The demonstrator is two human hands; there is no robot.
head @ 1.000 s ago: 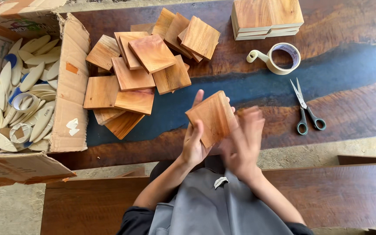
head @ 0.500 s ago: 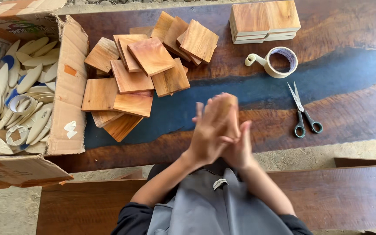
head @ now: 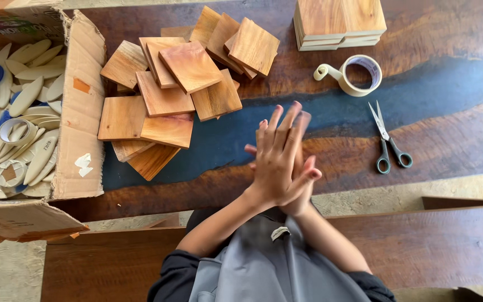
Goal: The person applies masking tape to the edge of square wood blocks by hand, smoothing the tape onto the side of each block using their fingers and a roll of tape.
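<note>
My left hand [head: 278, 159] lies flat on top of my right hand [head: 304, 187], palms pressed together above the table's near edge. A thin wooden square [head: 303, 119] is sandwiched between them; only a blurred sliver of it shows past the fingertips. A loose pile of similar brown wooden squares [head: 191, 70] lies on the table to the upper left of my hands.
A neat stack of wooden squares [head: 339, 19] stands at the back right. In front of it lie a roll of tape [head: 359, 75] and scissors [head: 389, 146]. An open cardboard box [head: 79, 112] of pale oval wooden pieces [head: 29, 95] sits at the left on the dark wooden table [head: 454, 84].
A second ago the wooden square was held up and in plain sight between both hands. My left hand has since closed flat over it, hiding it against my right palm.
</note>
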